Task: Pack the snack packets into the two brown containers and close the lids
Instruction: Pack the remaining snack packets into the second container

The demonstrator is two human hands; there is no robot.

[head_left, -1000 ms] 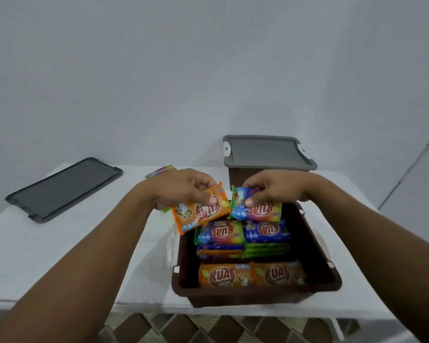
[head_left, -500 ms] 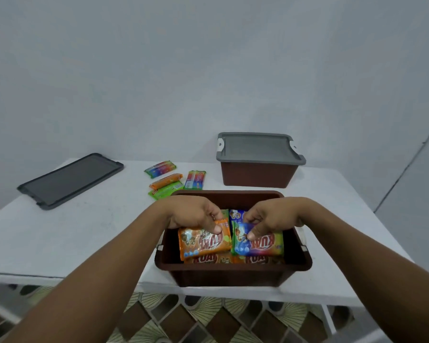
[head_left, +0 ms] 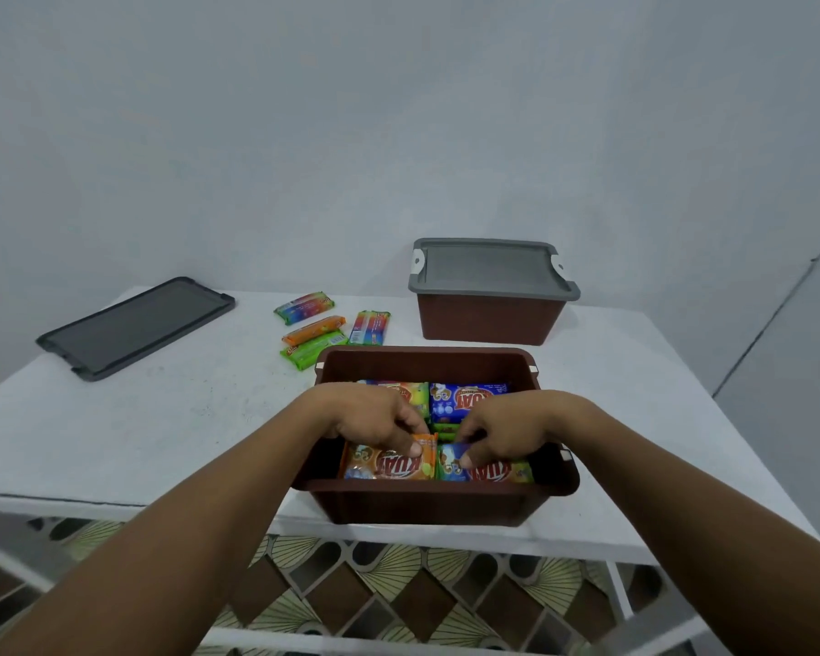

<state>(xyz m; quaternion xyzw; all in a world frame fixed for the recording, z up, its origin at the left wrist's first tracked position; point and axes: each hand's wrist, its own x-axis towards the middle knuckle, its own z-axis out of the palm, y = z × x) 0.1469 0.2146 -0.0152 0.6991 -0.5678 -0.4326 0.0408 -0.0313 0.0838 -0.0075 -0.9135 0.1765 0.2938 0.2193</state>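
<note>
My left hand (head_left: 375, 423) pinches an orange packet (head_left: 379, 466) and my right hand (head_left: 512, 433) pinches a blue-green packet (head_left: 493, 471). Both packets lie at the near wall of the open brown container (head_left: 427, 506), on top of stacked packets. The far container (head_left: 491, 319) stands lidded. By my judgement, what is left is four loose packets (head_left: 313, 330) on the table (head_left: 162, 419), then the grey lid (head_left: 133, 324).

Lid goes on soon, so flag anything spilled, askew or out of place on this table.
Nothing spilled or damaged. Four loose packets lie at mixed angles on the table beyond the open container, unpacked. The gray lid lies askew near the left edge. The left hand pinches an orange packet, the right hand a blue-green packet.
</note>
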